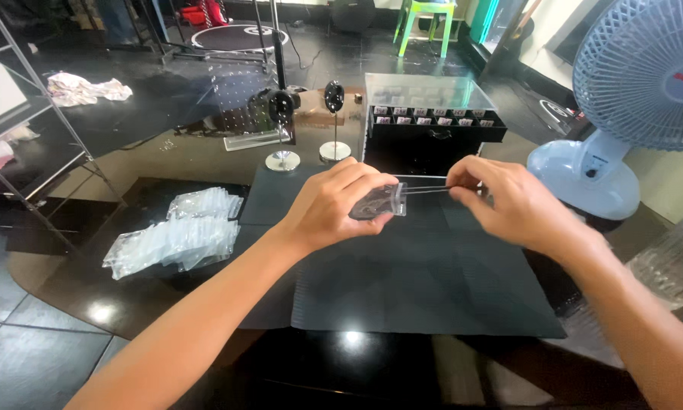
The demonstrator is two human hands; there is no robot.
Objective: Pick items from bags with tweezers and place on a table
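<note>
Centre of frame: your left hand (334,206) pinches a small clear plastic pouch (379,203) between thumb and fingers, grip closed on its left part. Your right hand (508,201) has its fingertips closed on a thin, pale strip (426,190) that runs from the pouch's top edge toward the right (whether this is the pouch's own seal or a separate piece, you cannot tell; the motion blur hides it). The pouch is held in the air above the dark ribbed mat (425,281), not resting on it.

Progress, as a judgement: the one pouch is in hand and not yet set down. A pile of similar clear pouches (176,235) lies at the left of the frame on the desk (83,281); you cannot tell whether those are finished or waiting.

Surface: glossy black desk, mat in the middle. Upper centre, a black compartment box (432,129) with a clear lid and small light tags inside. Left of it, two small display stands (281,129) on round metal bases.

Room: a pale blue fan (622,99) at the upper right, a green plastic chair (426,19) at the top, a crumpled cloth (83,89) on the dark floor at the upper left, and a metal shelf frame (30,114) along the left edge.
</note>
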